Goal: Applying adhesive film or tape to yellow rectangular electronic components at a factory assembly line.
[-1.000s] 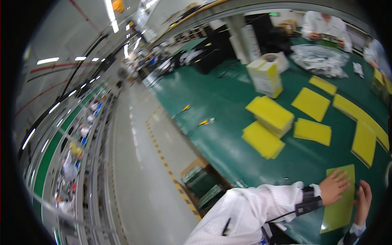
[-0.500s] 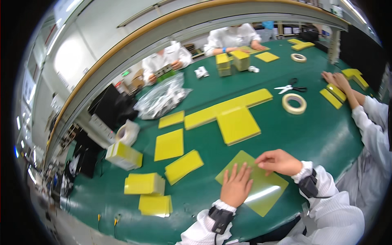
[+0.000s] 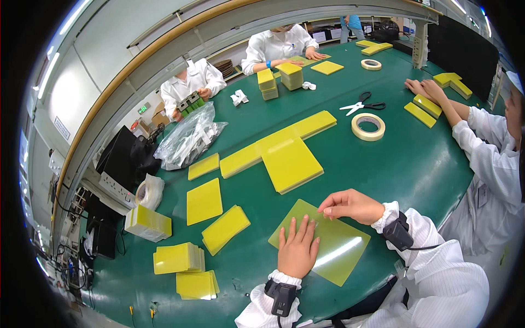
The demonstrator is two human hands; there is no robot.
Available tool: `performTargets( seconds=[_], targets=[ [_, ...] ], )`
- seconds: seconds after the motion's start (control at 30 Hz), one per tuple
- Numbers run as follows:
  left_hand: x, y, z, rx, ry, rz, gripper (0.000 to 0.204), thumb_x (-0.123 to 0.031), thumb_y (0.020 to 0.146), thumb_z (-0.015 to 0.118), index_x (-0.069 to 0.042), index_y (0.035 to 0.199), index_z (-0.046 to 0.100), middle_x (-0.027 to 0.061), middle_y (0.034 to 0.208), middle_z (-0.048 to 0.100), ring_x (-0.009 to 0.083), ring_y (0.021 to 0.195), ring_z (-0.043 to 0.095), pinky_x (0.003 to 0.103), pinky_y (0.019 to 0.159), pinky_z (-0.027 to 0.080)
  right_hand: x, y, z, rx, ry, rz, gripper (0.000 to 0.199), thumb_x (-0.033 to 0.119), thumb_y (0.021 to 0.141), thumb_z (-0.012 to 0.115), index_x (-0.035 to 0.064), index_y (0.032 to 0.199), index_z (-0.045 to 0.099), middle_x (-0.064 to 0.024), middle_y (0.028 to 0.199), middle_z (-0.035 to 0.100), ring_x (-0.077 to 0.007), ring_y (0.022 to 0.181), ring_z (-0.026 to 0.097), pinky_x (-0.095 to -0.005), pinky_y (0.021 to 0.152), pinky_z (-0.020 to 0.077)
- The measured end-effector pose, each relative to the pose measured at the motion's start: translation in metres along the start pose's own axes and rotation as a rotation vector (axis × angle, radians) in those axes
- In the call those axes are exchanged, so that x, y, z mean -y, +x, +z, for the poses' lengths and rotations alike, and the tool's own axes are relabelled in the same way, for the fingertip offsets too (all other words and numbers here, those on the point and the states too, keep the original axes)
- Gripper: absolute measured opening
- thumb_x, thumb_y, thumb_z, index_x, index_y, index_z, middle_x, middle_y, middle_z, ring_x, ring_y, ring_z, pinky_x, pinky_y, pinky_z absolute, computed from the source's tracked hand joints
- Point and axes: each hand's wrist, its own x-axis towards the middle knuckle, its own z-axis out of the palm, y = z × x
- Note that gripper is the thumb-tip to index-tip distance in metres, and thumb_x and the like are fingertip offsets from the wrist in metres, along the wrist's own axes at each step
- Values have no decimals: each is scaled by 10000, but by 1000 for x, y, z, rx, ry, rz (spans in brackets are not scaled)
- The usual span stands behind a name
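Note:
A thin, see-through yellow sheet (image 3: pixel 333 265) lies at an angle on the green table in front of me. My left hand (image 3: pixel 298 250) rests flat on its left part, fingers spread. Over the sheet's far edge, my right hand (image 3: pixel 354 206) has thumb and forefinger pinched together; what they hold, if anything, is too small to make out. Beyond the hands, a stack of yellow sheets (image 3: pixel 292 165) touches a long row of yellow strips (image 3: pixel 240 158). Left of these are a square yellow sheet (image 3: pixel 204 201) and a small fanned stack of yellow pieces (image 3: pixel 226 228).
Stacked yellow pieces (image 3: pixel 178 258) and a wrapped yellow block (image 3: pixel 147 224) stand left. Beyond lie a tape roll (image 3: pixel 368 127), scissors (image 3: pixel 363 104) and a plastic bag (image 3: pixel 191 139). Co-workers sit across and at right, one with hands (image 3: pixel 425 89) near yellow strips.
The view has shifted, so the table's things appear further left. Both hands keep nearly the same pose on and over the sheet.

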Motion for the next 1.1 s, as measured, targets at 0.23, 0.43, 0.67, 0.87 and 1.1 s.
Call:
performTargets(
  seconds=[0.23,0.43,0.67,0.87,1.1],
  targets=[
    [2,-2,0,9,0,-24,445,-260,879,513,-89,1287,465,116,1373,419,388,1265,362,561,1028,234,1,3,-3,32,212,78,237,212,889,583,19,1027,599,-15,907,602,-82,817,560,-243,752,470],
    [-1,-1,-1,4,31,-32,430,-273,879,509,-96,1271,495,92,1359,441,348,1273,369,535,1035,252,-4,-1,9,143,511,90,215,210,898,568,60,1052,587,-8,997,588,-91,884,565,-256,780,458],
    [-9,-2,-8,124,77,-117,475,-348,890,483,-130,1312,460,87,1388,406,357,1305,320,742,935,122,-2,0,2,22,316,25,214,211,879,589,61,1032,600,-14,944,613,-100,903,570,-258,795,429],
    [-17,-5,-8,122,132,-407,575,-411,864,510,-111,1342,404,137,1480,206,411,1352,169,774,903,68,-2,-3,12,104,242,-39,222,139,873,579,-14,1034,587,-59,926,616,-127,872,585,-248,802,445],
    [-8,-3,-11,67,-127,-308,655,-337,846,555,-36,1377,315,195,1489,139,438,1343,173,756,917,25,-1,-3,12,174,128,-87,218,124,892,566,-23,1053,583,-66,936,620,-138,902,579,-271,840,435]
  ],
)
